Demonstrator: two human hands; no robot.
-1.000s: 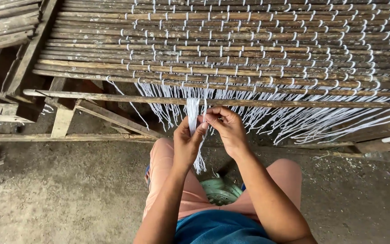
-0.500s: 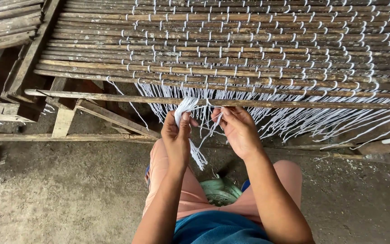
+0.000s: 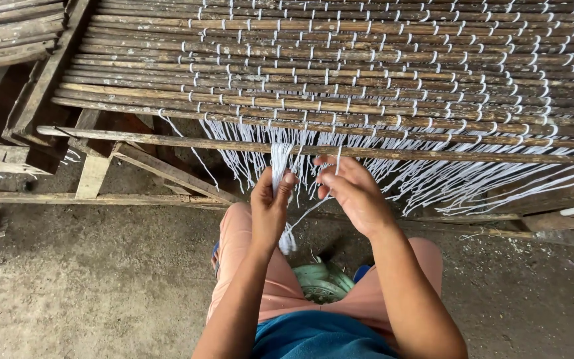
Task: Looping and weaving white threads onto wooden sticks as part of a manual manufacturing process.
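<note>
A mat of thin wooden slats [image 3: 367, 73] tied with rows of white string lies across a wooden frame in front of me. White strings [image 3: 433, 179] hang as a fringe from its near edge. My left hand [image 3: 270, 206] is closed on a bunch of white strings [image 3: 279, 159] that runs up to the front slat [image 3: 234, 143], with a loose tail hanging below my fist. My right hand [image 3: 353, 193] pinches a single white string just to the right, under the same slat. Both hands are close together, a few centimetres apart.
A wooden frame with diagonal braces [image 3: 167, 173] holds up the mat at left. More slat bundles [image 3: 8, 40] sit at the top left. A green round object [image 3: 320, 279] lies on the rough concrete floor [image 3: 68, 299] between my knees.
My left hand has shifted its grip on the string bunch and lowered slightly. My right hand stays beside it on a string under the front slat.
</note>
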